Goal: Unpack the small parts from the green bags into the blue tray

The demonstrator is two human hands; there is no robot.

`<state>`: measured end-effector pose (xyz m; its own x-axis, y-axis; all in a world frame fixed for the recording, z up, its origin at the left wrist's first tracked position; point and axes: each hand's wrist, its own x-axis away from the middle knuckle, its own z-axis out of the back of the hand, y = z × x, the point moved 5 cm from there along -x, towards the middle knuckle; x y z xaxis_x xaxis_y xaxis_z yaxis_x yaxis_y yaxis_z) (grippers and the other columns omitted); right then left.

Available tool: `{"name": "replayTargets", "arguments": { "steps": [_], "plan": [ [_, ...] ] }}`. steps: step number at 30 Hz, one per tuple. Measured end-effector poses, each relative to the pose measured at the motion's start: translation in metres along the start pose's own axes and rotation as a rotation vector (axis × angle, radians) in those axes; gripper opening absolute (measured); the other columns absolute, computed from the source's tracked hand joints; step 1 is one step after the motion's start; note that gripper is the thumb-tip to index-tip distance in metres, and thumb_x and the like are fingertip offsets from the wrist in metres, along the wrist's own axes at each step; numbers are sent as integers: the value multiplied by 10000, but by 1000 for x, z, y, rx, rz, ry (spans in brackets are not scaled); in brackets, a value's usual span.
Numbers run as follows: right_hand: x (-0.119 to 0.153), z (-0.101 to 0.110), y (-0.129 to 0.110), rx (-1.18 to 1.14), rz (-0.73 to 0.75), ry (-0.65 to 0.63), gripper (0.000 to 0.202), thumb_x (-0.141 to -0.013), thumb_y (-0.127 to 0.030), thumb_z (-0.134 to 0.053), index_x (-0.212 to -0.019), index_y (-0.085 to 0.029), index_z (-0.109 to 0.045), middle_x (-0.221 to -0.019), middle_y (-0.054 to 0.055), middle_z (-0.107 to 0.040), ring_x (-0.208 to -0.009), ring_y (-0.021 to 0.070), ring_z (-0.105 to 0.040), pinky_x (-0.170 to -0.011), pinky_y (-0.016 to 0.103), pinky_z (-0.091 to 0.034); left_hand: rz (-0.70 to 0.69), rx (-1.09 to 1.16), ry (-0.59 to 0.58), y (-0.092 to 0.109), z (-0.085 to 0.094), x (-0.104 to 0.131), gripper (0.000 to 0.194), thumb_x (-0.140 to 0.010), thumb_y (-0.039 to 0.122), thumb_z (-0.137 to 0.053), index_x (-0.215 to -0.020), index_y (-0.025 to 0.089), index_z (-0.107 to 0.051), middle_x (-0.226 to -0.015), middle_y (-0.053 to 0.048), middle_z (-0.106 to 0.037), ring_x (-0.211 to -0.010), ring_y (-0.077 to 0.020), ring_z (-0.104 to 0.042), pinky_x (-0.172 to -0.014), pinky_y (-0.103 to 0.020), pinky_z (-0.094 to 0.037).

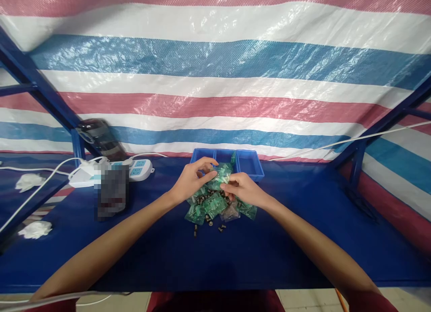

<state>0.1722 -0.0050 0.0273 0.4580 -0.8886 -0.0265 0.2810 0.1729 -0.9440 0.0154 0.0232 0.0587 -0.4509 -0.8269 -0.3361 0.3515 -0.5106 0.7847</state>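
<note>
striped sheeting [215, 58] hangs behind the blue surface [215, 262]. the right hand [245, 189] is clamped on a green bag [222, 172], while the left hand [193, 179] touches its side, grip unclear. the bag is over a pile of bags [215, 205], mid-surface toward the far edge. small metal parts [210, 223] lie just nearer, blue bins [249, 163] beyond, and a power strip [139, 170] near the far left.

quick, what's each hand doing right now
Left hand: fingers curled at the left side of a green bag.
Right hand: pinching that bag's lower right edge.
</note>
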Motion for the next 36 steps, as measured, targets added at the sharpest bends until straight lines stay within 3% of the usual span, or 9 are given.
{"name": "replayTargets", "arguments": {
  "steps": [2, 7, 10, 13, 20, 26, 31, 36],
  "plan": [
    [-1, 3, 0, -13, 10, 44, 357, -820, -444, -618, -601, -172, -546, -534, -4, -564, -490, 131, -554, -514, 259, -429, 17, 5, -27, -2, -2, 0, 293, -836, 425, -588, -1016, 193, -585, -775, -3, -574, -690, -120, -548, -540, -196, -429],
    [-4, 8, 5, 1, 7, 59, 335, -820, -433, -614, -617, -173, -557, -556, 12, -570, -521, 144, -566, -532, 275, -438, 46, -5, -164, -7, -10, -1, 342, -852, 440, -556, -676, 146, -539, -639, 9, -520, -576, -91, -486, -493, -192, -399],
    [-3, 11, 7, 66, -5, 112, 267, -813, -434, -620, -750, -178, -580, -635, 15, -593, -570, 150, -574, -539, 273, -426, 46, 7, -165, -7, -9, 0, 325, -842, 418, -576, -670, 147, -526, -642, 17, -497, -568, -82, -463, -492, -188, -392],
    [-1, 13, 1, 139, 59, 166, 275, -814, -427, -617, -712, -184, -537, -606, -12, -536, -551, 129, -527, -522, 254, -378, 61, 37, -194, -6, -9, 0, 348, -837, 427, -580, -644, 152, -492, -623, 23, -482, -564, -85, -480, -502, -192, -403],
    [0, 6, -5, 196, 93, 52, 376, -826, -468, -596, -630, -193, -430, -549, -37, -461, -506, 112, -480, -493, 238, -318, 63, 34, -282, -1, -12, 3, 334, -860, 443, -535, -696, 152, -555, -628, 14, -510, -571, -100, -509, -501, -203, -410],
    [1, 2, -4, 131, 104, -9, 395, -850, -455, -565, -621, -207, -360, -528, -43, -459, -514, 149, -562, -494, 253, -376, 23, -9, -226, 4, -8, 3, 380, -847, 388, -561, -576, 142, -458, -555, 38, -406, -527, -73, -410, -478, -189, -324],
    [0, 7, -3, 67, 36, 14, 333, -843, -393, -583, -620, -191, -440, -614, 0, -574, -542, 142, -584, -534, 272, -445, 100, 57, -256, 0, -12, 3, 338, -873, 439, -524, -684, 158, -517, -568, 38, -463, -521, -90, -516, -494, -197, -399],
    [0, 10, -1, 7, -13, 13, 305, -827, -357, -606, -605, -183, -491, -578, -3, -561, -500, 124, -552, -531, 270, -441, 148, 80, -257, -6, -12, 2, 319, -867, 475, -525, -796, 169, -580, -588, 27, -539, -521, -106, -560, -474, -198, -413]
  ]
}}
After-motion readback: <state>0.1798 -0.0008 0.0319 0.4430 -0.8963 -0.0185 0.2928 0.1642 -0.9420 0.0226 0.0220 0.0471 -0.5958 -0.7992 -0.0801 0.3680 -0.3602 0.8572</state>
